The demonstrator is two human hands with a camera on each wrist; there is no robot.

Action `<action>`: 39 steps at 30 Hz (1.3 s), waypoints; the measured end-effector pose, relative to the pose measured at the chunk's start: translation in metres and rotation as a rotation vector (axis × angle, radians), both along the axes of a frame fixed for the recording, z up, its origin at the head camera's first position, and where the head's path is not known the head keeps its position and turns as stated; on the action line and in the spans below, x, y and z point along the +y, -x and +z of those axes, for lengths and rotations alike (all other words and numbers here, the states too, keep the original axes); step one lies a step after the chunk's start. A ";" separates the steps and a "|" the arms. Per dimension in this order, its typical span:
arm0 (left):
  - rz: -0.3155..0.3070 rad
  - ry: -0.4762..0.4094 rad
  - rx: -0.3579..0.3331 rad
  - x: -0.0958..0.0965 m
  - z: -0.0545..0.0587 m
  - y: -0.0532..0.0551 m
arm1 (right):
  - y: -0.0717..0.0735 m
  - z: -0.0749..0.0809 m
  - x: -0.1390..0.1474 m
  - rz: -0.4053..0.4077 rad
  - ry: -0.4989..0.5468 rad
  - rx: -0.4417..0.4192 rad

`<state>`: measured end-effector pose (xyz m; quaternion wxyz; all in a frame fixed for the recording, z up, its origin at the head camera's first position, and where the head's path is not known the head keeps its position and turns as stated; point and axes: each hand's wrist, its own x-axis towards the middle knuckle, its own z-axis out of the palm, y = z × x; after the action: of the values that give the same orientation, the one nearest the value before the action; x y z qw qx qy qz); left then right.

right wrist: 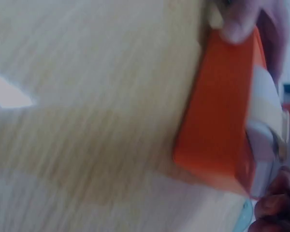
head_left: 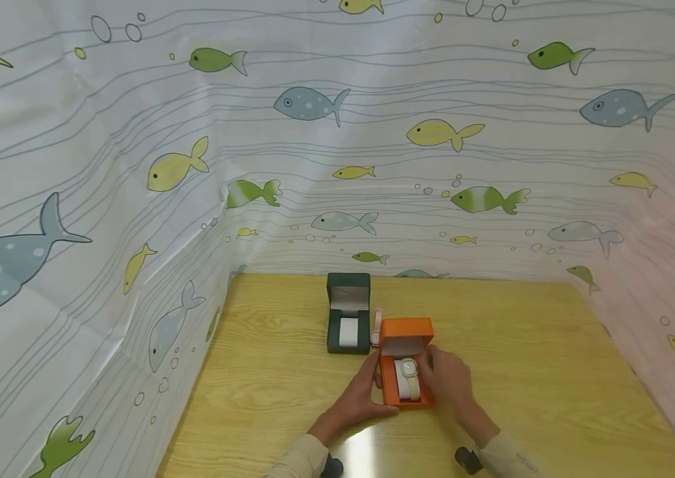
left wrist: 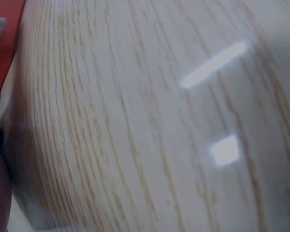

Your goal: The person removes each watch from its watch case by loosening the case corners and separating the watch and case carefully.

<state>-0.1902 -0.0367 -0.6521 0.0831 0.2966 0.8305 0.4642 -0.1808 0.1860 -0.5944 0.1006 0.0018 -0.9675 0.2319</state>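
Note:
An orange watch box (head_left: 409, 403) stands with its lid raised. Inside it, a watch (head_left: 410, 369) with a pale strap is wrapped round a white cushion (head_left: 401, 388). My left hand (head_left: 361, 395) grips the box from the left, its thumb (right wrist: 234, 31) along the front wall and its fingers at the left side. At the box's right side, my right hand (head_left: 450, 380) has curled fingers (right wrist: 275, 205) on the rim near the lid, close beside the watch. Part of their contact is hidden. In the left wrist view only an edge of the orange box (left wrist: 2, 53) shows.
Behind to the left, a dark green watch box (head_left: 333, 332) stands with its lid up, a white cushion (head_left: 349, 332) inside. A pink-strapped watch (head_left: 377, 322) lies between the boxes. Fish-printed curtains (head_left: 373, 199) surround the wooden table (head_left: 529, 358).

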 end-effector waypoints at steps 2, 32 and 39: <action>0.009 0.013 -0.003 0.000 0.000 0.000 | -0.002 -0.004 -0.006 0.022 -0.015 -0.040; 0.058 0.021 0.001 0.002 -0.002 0.000 | -0.015 -0.032 -0.028 0.083 -0.019 0.142; 0.070 0.032 -0.016 0.003 0.000 -0.003 | -0.014 -0.034 -0.026 0.107 0.036 0.234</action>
<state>-0.1877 -0.0334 -0.6524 0.0782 0.2623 0.8468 0.4560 -0.1664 0.1603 -0.6287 0.2001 0.0788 -0.9434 0.2524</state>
